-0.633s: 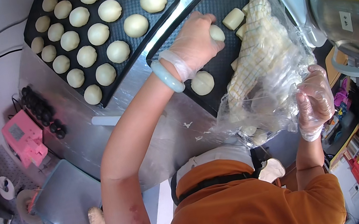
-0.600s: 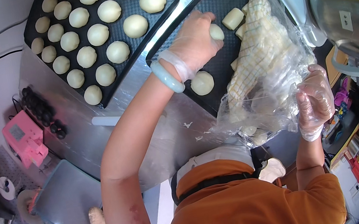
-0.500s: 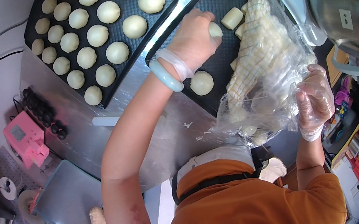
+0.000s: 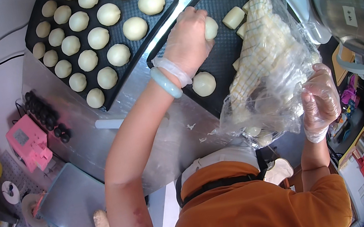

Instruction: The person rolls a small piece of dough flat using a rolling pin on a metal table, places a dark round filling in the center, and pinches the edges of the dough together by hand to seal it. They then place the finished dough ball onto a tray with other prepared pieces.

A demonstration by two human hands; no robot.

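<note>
My left hand [image 4: 189, 41], in a clear plastic glove, is closed on a pale round dough ball [image 4: 211, 27] above the right-hand black tray [image 4: 221, 1]. A second dough ball [image 4: 204, 84] rests on that tray near my wrist. Short cylindrical dough pieces [image 4: 233, 18] lie farther right, some partly under a checked cloth [image 4: 257, 43]. Clear plastic sheeting [image 4: 279, 92] covers the cloth and the tray's right side. Gloved too, my right hand [image 4: 319, 100] has its fingers curled at the sheeting's right edge, pinching the plastic.
A second black tray [image 4: 134, 59] at the upper left carries several rows of dough balls. A white rod-like tool [image 4: 109, 123] lies on the metal table [image 4: 173, 148]. A pink device [image 4: 28, 144] stands at left, and a large metal bowl [image 4: 346, 4] at far right.
My left hand has shifted slightly left and up with the dough ball, turning a little. My right hand stays almost in place at the plastic.
</note>
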